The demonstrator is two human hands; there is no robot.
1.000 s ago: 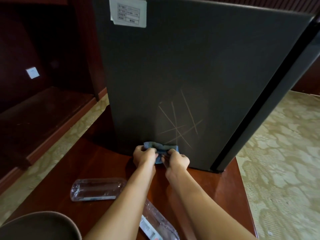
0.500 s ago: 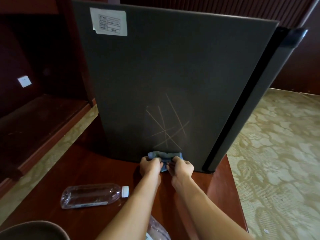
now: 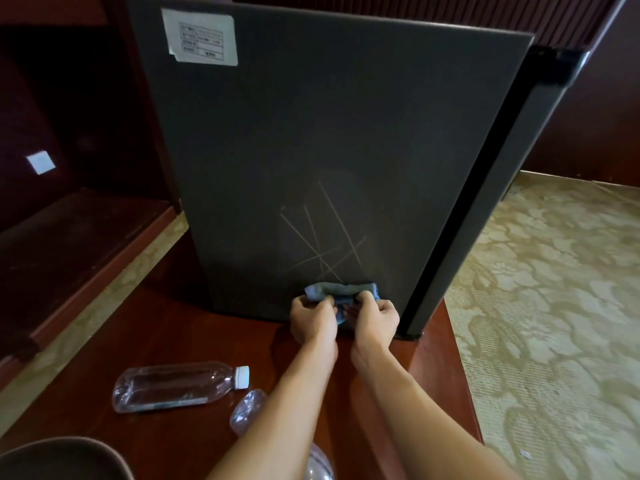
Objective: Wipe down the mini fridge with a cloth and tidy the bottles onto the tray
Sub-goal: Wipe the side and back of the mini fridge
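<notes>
Both hands work at the foot of the mini fridge (image 3: 332, 140), which stands upright on a reddish-brown wooden table (image 3: 166, 334). The left hand (image 3: 313, 322) and the right hand (image 3: 375, 320) sit side by side, fingers curled, each gripping part of a bunched blue cloth (image 3: 341, 291). The cloth is pressed against the lower edge of the dark grey fridge panel, just under a cluster of pale crossing scratch lines (image 3: 325, 247).

A white label (image 3: 200, 38) is stuck near the panel's upper left corner. A black strip runs down the fridge's right edge.

On the table, near the left forearm, a clear plastic bottle (image 3: 173, 386) lies on its side, white cap pointing right. A second clear bottle (image 3: 247, 412) lies just beside it, partly hidden under the left forearm; cap not visible.

The curved rim of a dark tray (image 3: 62, 448) shows at the bottom left corner, apart from both bottles; neither bottle is on it.

Patterned beige carpet (image 3: 547, 306) lies right of the table. A dark wooden shelf (image 3: 69, 244) sits to the left.
</notes>
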